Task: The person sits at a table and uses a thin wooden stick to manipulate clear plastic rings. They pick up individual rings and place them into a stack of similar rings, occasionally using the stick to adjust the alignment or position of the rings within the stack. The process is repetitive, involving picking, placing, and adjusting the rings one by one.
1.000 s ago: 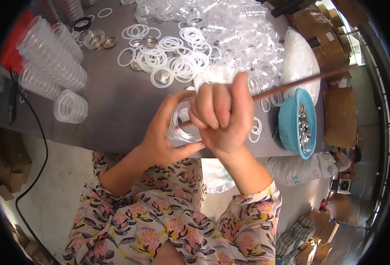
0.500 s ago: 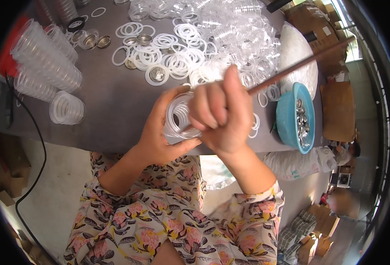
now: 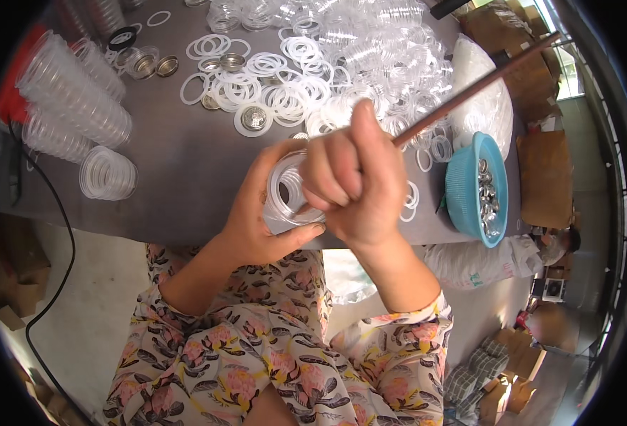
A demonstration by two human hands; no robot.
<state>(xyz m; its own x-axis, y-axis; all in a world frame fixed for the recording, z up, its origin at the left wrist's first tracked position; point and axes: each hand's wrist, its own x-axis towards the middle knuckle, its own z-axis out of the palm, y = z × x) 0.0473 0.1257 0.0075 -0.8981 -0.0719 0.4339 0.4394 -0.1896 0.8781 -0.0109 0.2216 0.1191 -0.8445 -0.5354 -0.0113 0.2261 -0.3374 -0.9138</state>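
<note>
My left hand (image 3: pixel 246 216) curls round a clear plastic ring-shaped piece (image 3: pixel 276 195), perhaps a stack of clear rims, holding its open end up near the table's front edge. In my right fist (image 3: pixel 356 184) is a thin reddish-brown rod (image 3: pixel 476 89), thumb raised; its long end slants up to the far right. The rod's short lower end reaches into the opening of the clear piece. My right fingers hide part of that piece. Just beyond my hands lie loose white rings (image 3: pixel 299 99) and a round metal strainer disc (image 3: pixel 254 118) on a white ring.
Stacks of clear cups (image 3: pixel 72 92) stand at the left of the grey table (image 3: pixel 171 153). A blue basket (image 3: pixel 462 192) of small metal caps sits at the right edge. Behind are a heap of clear lids (image 3: pixel 391 50) and a white bag (image 3: pixel 494 117). A black cable (image 3: pixel 70 248) hangs at left.
My right fist and the rod have shifted slightly, and the rod's far end has swung a little upward and left. The clear piece in my left hand has barely moved.
</note>
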